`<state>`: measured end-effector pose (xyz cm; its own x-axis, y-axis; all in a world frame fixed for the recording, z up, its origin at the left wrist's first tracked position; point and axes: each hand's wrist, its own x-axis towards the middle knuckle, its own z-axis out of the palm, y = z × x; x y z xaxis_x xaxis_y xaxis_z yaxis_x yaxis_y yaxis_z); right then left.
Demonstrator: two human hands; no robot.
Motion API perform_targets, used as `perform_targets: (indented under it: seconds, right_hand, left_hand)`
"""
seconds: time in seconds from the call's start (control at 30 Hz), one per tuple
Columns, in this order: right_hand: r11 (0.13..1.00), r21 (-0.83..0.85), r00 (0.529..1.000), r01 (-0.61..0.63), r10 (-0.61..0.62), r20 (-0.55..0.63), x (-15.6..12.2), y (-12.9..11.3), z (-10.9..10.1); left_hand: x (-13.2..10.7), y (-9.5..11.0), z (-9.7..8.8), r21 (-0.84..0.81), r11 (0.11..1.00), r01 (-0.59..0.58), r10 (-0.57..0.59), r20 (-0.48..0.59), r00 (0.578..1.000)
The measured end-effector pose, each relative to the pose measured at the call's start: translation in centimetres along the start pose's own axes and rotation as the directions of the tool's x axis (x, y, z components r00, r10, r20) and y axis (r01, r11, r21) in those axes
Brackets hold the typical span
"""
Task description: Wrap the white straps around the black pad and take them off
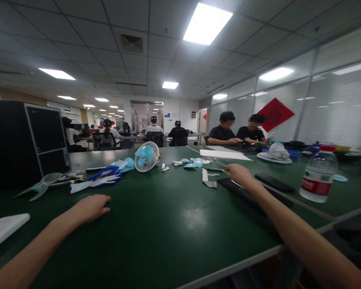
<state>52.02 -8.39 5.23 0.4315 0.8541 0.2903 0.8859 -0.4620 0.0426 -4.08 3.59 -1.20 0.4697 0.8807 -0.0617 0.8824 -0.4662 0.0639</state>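
My left hand (92,208) rests on the green table (168,233), fingers curled loosely with nothing in them, a little in front of blue and white plastic parts (98,179). My right hand (239,174) reaches far across the table, fingers drawn together by a thin tool (217,169); whether it grips it is unclear. A small light-blue fan (146,156) lies beyond, with loose blue and white fan parts (192,163) beside it. A dark flat strip (237,188) lies under my right wrist.
A water bottle (318,173) stands at the right, a black phone (270,182) near it. A black case (21,140) stands at the left, a clear fan blade (40,185) before it, white foam (4,228) at the near left. People sit at the far end.
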Motion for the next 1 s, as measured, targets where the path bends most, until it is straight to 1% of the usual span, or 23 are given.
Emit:
perform_targets:
  seconds: [0.03,0.1,0.17,0.2,0.3,0.43,0.53,0.67,0.73,0.77,0.83,0.9,0.93,0.97,1.0]
  right_hand:
    - [0.996,-0.011,0.996,-0.085,0.085,0.022,0.1,1.5,-0.4]
    - [0.972,-0.028,0.969,-0.231,0.233,0.087,0.2,4.3,-0.8]
    - [0.946,-0.037,0.933,-0.322,0.324,0.155,0.2,6.3,-0.8]
    - [0.935,-0.038,0.918,-0.351,0.352,0.183,0.2,6.9,-0.7]
    - [0.919,-0.028,0.892,-0.392,0.388,0.23,0.2,7.6,-0.3]
    - [0.911,-0.007,0.884,-0.413,0.402,0.238,0.3,7.7,-0.1]
    - [0.908,0.012,0.89,-0.418,0.407,0.207,0.0,8.4,-0.5]
    - [0.902,0.026,0.899,-0.43,0.426,0.103,-0.6,9.3,-1.9]
    - [0.922,0.037,0.922,-0.385,0.384,0.044,-0.8,8.9,-2.7]
    - [0.94,0.045,0.941,-0.338,0.337,0.018,-0.8,8.2,-3.1]
    - [0.974,0.061,0.976,-0.216,0.218,-0.026,-0.7,6.1,-3.7]
    - [0.995,0.074,0.995,-0.067,0.072,-0.064,-0.7,2.9,-4.1]
    - [0.997,0.082,0.997,0.014,-0.007,-0.083,-0.9,0.9,-4.2]
    - [0.987,0.083,0.986,0.138,-0.129,-0.102,-1.1,-1.1,-4.2]
    - [0.965,0.086,0.964,0.246,-0.234,-0.127,-1.4,-3.3,-4.2]
  left_hand:
    - [0.0,0.0,0.1,0.001,1.0,-0.001,0.001,-0.003,1.0]
    - [0.2,-0.2,0.3,0.001,1.0,-0.007,0.007,-0.011,1.0]
    - [0.4,-0.5,0.6,-0.003,1.0,-0.014,0.014,-0.022,1.0]
    - [0.5,-0.6,0.7,-0.006,1.0,-0.017,0.017,-0.03,0.999]
    - [0.6,-0.8,0.9,-0.01,1.0,-0.024,0.024,-0.044,0.999]
    - [0.5,-0.8,0.7,-0.02,1.0,-0.024,0.023,-0.04,0.999]
    - [0.4,-0.7,0.6,-0.042,0.999,-0.025,0.023,-0.04,0.999]
    - [0.2,-0.4,0.3,-0.064,0.998,-0.016,0.013,-0.04,0.999]
    - [0.1,-0.2,0.3,-0.069,0.998,0.001,-0.003,-0.03,1.0]
    - [0.2,-0.2,0.3,-0.07,0.998,0.004,-0.006,-0.029,1.0]
    - [0.4,-0.5,0.5,-0.07,0.998,-0.002,-0.001,-0.042,0.999]
    - [0.7,-0.9,0.9,-0.073,0.997,-0.017,0.012,-0.067,0.998]
    - [0.9,-1.2,1.0,-0.072,0.997,-0.024,0.019,-0.075,0.997]
    - [1.0,-1.3,1.1,-0.067,0.997,-0.028,0.023,-0.079,0.997]
    - [1.0,-1.4,1.2,-0.06,0.998,-0.028,0.023,-0.08,0.996]
